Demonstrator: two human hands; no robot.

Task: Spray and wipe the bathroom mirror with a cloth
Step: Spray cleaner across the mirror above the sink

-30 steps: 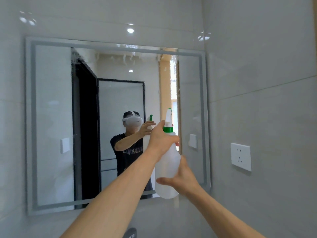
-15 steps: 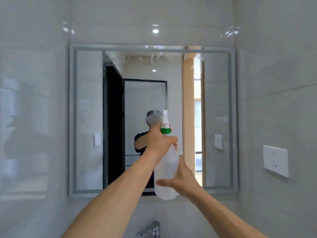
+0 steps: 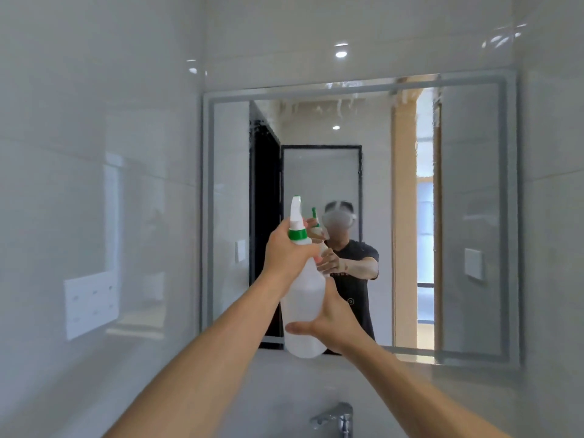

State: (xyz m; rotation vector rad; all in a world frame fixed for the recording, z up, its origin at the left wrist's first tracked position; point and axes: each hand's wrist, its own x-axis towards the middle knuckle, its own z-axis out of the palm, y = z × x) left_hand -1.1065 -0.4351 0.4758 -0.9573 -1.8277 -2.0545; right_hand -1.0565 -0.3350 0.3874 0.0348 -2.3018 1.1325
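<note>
A translucent white spray bottle (image 3: 301,298) with a green collar and white nozzle is held up in front of the wall mirror (image 3: 474,200). My left hand (image 3: 286,251) grips its neck just under the nozzle. My right hand (image 3: 331,317) cups the lower body of the bottle from the right, thumb across the front. The nozzle points at the mirror's left part. Spray runs and droplets streak the glass near its top edge. No cloth is in view.
Glossy grey tiled walls close in on the left and right of the mirror. A chrome tap (image 3: 339,417) sits below at the bottom edge. A white switch plate (image 3: 91,303) shows on the left wall. The mirror reflects a person and a dark doorway.
The view has swung left, so the mirror now sits to the right. Both hands with the bottle have shifted toward the mirror's left part. The grips are unchanged.
</note>
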